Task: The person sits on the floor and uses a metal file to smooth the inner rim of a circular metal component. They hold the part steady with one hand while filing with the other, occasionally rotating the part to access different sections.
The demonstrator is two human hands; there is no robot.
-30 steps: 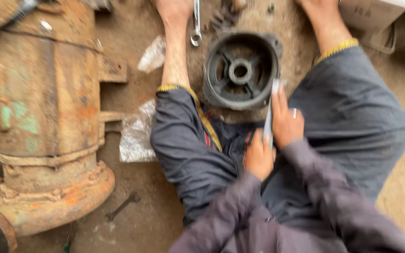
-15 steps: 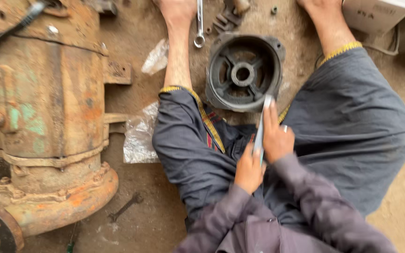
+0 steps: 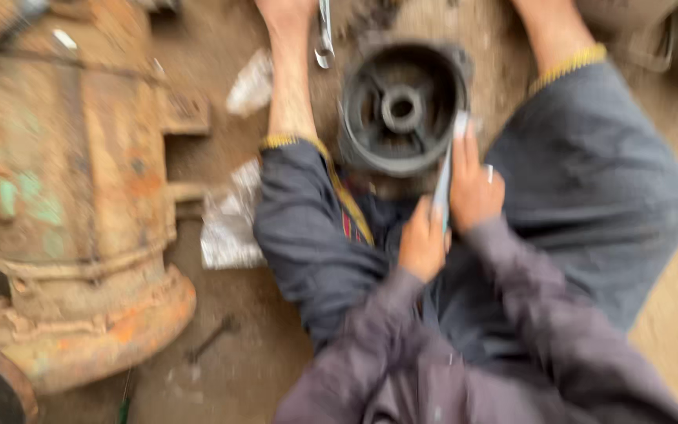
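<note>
Hands and flat metal tool (image 3: 447, 169) have crept up to the round black housing's (image 3: 402, 106) right rim. Rusty pump casing (image 3: 72, 196) sits far left. Left hand (image 3: 423, 242) closed on the tool's lower end, right hand (image 3: 474, 188) gripping higher; housing sits between the feet.

The round metal housing (image 3: 402, 106) sits on the ground between the person's two bare shins, just beyond the knees. A flat metal tool (image 3: 445, 177) stands against its near right edge, with the right hand (image 3: 474, 192) beside the rim and the left hand (image 3: 423, 242) lower on the tool, closer to the body. A wrench (image 3: 324, 35) lies beyond the housing by the left foot. The big motor body (image 3: 72, 196) lies far left, plastic bags (image 3: 229, 224) between it and the left leg, a small spanner (image 3: 212, 339) on the ground below them
</note>
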